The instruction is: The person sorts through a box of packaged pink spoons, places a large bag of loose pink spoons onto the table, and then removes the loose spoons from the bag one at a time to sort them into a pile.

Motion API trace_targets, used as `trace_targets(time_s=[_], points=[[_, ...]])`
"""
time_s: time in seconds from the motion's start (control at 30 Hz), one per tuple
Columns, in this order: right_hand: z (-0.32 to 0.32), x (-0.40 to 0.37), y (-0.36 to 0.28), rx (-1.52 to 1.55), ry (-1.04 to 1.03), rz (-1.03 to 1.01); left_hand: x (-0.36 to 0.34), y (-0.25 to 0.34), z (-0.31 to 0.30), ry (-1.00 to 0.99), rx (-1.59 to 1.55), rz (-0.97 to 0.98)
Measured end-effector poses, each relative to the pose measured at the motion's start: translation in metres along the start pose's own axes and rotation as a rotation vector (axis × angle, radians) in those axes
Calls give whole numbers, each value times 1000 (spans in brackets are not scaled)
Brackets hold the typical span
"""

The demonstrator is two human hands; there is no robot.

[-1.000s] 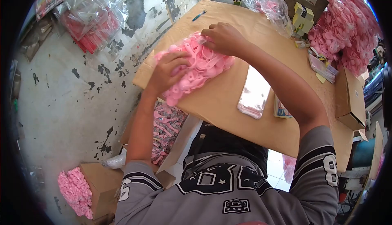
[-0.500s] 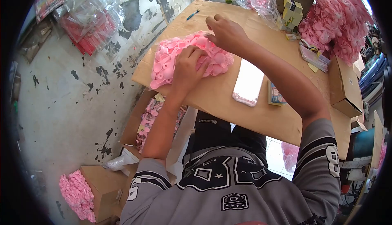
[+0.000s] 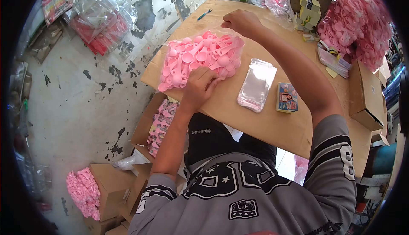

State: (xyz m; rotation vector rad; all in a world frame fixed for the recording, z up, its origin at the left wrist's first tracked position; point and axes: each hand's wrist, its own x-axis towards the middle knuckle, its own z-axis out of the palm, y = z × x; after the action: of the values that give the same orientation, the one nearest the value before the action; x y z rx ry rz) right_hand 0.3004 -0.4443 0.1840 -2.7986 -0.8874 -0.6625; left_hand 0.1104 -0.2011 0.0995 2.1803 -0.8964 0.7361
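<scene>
A clear plastic bag (image 3: pixel 170 66) packed with pink measuring spoons (image 3: pixel 200 56) lies on the cardboard-covered table. My left hand (image 3: pixel 199 88) is closed at the bag's near edge, fingers curled against the film and spoons. Beyond the far edge of the bag, my right hand (image 3: pixel 243 23) is raised with its fingertips pinched together, apparently on the bag's thin film. A stack of clear plastic sleeves (image 3: pixel 257 85) lies right of the bag. Beside that sits a small stack of printed cards (image 3: pixel 287 97).
A pen (image 3: pixel 204 14) lies near the far left table edge. Large bags of pink spoons (image 3: pixel 355 26) are heaped at the back right, near an open cardboard box (image 3: pixel 366 96). More boxes (image 3: pixel 110 188) with pink pieces stand at lower left, beside the peeling wall.
My right hand has lifted away from the spoons toward the far side. My left hand has slid toward the bag's near edge. More spoons show, and the view has shifted slightly.
</scene>
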Motion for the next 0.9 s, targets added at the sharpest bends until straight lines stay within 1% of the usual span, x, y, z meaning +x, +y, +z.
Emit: trace_targets(time_s=[0.1, 0.2, 0.27, 0.3, 0.37, 0.47, 0.5, 0.57, 0.6, 0.63, 0.7, 0.73, 0.77, 0.83, 0.9], points=[[6, 5, 3, 2, -1, 91, 11, 11, 8, 63, -3, -4], [15, 9, 13, 21, 3, 169, 27, 21, 29, 105, -1, 41], [13, 10, 17, 36, 9, 201, 35, 29, 41, 90, -26, -26], [12, 9, 16, 112, 95, 135, 40, 33, 42, 83, -41, -57], [10, 3, 17, 256, 265, 0, 43, 45, 38, 174, 24, -42], [-35, -12, -15, 394, 425, -252, 30, 41, 21, 291, 63, -41], [-49, -19, -23, 449, 269, -252, 21, 35, 11, 322, 68, -48], [-70, -30, -37, 553, -34, -248, -1, 13, -6, 438, 175, -93], [-71, -34, -42, 449, -117, -280, -10, 4, -17, 433, 231, -148], [-71, -43, -49, 347, -123, -216, -19, -5, -28, 426, 283, -200], [-33, -47, -50, 144, -33, -141, -36, -26, -39, 335, 323, -296], [-13, -43, -47, 185, -60, -129, -40, -32, -36, 290, 330, -339], [-1, -37, -44, 222, -89, -117, -43, -33, -29, 280, 203, -416], [2, -26, -43, 269, -126, -226, -48, -31, -16, 252, -40, -574], [-5, -23, -50, 297, -120, -281, -50, -31, -13, 260, -74, -571]])
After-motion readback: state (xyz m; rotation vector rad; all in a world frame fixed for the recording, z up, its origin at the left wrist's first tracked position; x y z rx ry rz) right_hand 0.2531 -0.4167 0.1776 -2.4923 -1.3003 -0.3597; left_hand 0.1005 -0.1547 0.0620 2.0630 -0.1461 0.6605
